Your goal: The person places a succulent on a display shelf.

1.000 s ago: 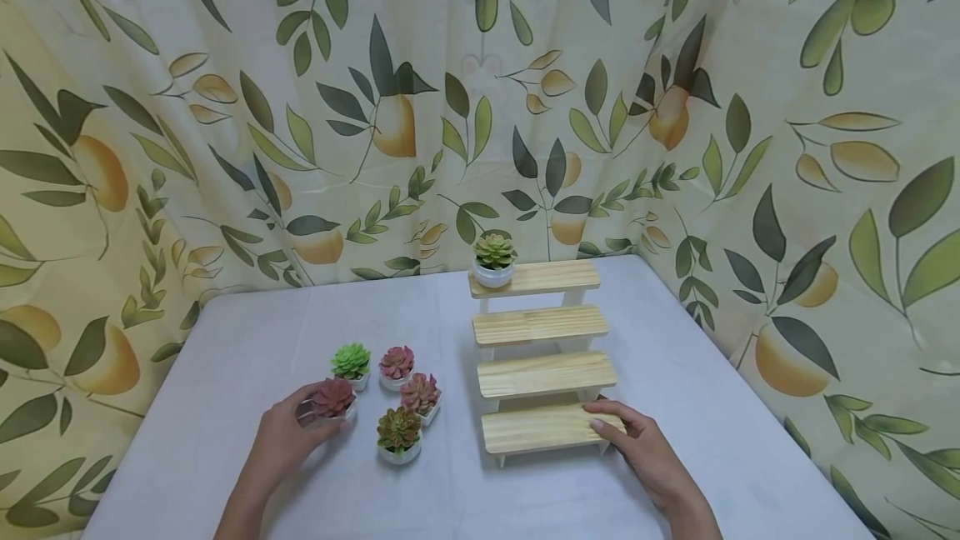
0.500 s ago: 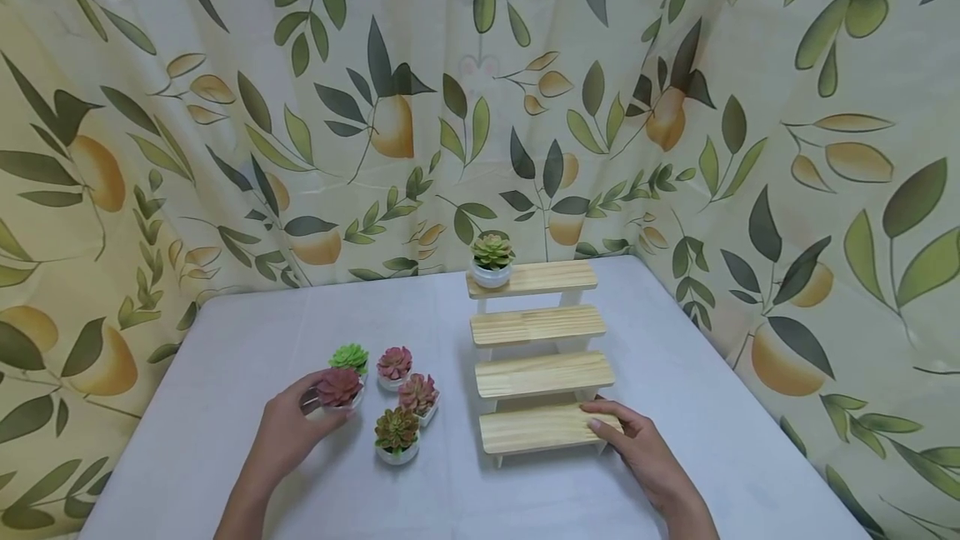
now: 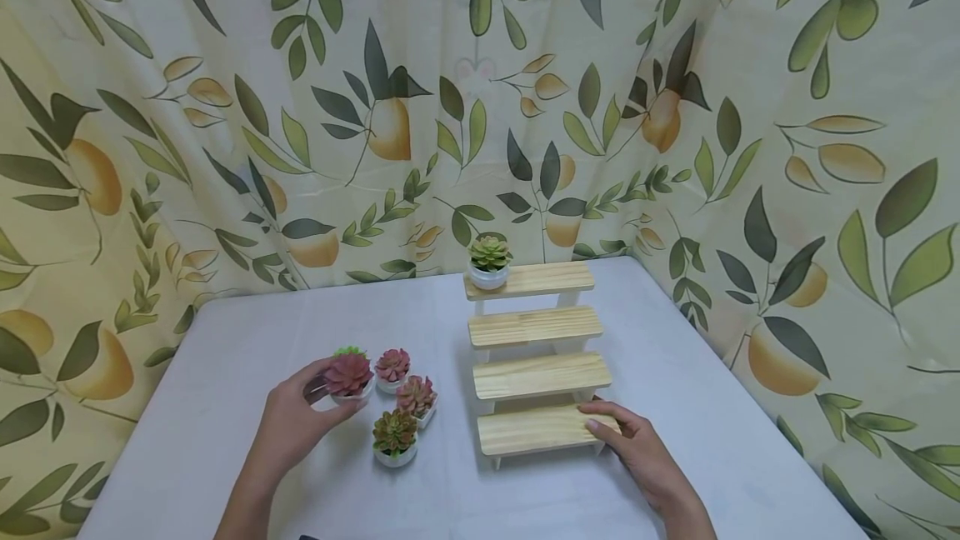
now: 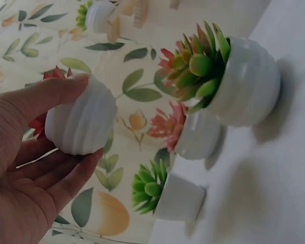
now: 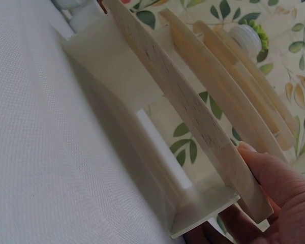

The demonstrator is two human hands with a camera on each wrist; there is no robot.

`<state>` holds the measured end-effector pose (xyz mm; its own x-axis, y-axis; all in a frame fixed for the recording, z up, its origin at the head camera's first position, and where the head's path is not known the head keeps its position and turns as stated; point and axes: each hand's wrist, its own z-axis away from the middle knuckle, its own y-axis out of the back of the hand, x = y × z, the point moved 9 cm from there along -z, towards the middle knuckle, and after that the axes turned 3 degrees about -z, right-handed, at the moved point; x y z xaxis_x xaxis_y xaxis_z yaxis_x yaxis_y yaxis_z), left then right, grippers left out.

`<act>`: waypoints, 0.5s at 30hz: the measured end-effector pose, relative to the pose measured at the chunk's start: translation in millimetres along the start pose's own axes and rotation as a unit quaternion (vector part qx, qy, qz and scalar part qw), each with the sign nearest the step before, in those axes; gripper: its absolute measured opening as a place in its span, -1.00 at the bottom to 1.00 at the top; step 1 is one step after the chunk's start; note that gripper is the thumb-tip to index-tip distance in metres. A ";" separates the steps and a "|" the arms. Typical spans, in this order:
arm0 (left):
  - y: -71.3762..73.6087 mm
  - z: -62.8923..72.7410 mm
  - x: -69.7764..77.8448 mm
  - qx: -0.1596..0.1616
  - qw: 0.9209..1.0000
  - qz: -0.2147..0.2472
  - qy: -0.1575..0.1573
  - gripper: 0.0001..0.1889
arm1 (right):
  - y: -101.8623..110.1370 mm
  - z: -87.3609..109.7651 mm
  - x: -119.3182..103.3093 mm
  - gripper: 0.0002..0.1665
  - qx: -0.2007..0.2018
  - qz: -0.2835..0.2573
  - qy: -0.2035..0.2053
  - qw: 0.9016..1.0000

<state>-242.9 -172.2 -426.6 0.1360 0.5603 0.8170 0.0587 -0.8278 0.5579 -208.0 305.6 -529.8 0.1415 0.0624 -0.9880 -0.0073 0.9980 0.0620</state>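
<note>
My left hand (image 3: 292,419) holds a small potted succulent with dark red leaves (image 3: 348,375), raised off the table. In the left wrist view, thumb and fingers close round its white ribbed pot (image 4: 84,117). My right hand (image 3: 645,452) grips the right end of the lowest step of a tiered wooden stand (image 3: 532,432). The right wrist view has the thumb over that plank (image 5: 193,119), beside its white side support (image 5: 206,208). On the stand's top step, at the left end, sits a green succulent in a white pot (image 3: 489,262).
Right of the left hand stand a pink succulent (image 3: 392,367), a reddish succulent (image 3: 416,397) and a brown-green succulent (image 3: 395,436). A bright green succulent (image 3: 350,351) is mostly hidden behind the held one. A leaf-patterned curtain (image 3: 480,107) backs the white-covered table (image 3: 247,340).
My left hand has lifted the dark red succulent and moved it slightly right and away, so it now covers most of the bright green one. The right hand keeps its hold on the stand.
</note>
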 end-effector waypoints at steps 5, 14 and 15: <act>-1.3 0.3 11.2 0.001 1.000 0.004 -0.009 -0.20 | -0.6 0.2 0.6 -0.49 -0.002 -0.001 0.001 1.000; -7.9 -1.7 26.2 0.012 0.997 0.022 -0.070 -0.25 | -0.2 1.0 -0.6 -0.49 -0.004 0.000 0.004 1.000; -9.0 -2.3 27.8 0.012 0.997 0.024 -0.074 -0.26 | 0.3 1.1 -0.7 -0.49 -0.002 0.001 0.003 1.000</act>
<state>-241.9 -149.2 -408.5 0.2827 0.5122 0.8110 0.0730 -0.8545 0.5142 -207.0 305.9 -528.9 0.1353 0.0645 -0.9887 -0.0119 0.9979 0.0635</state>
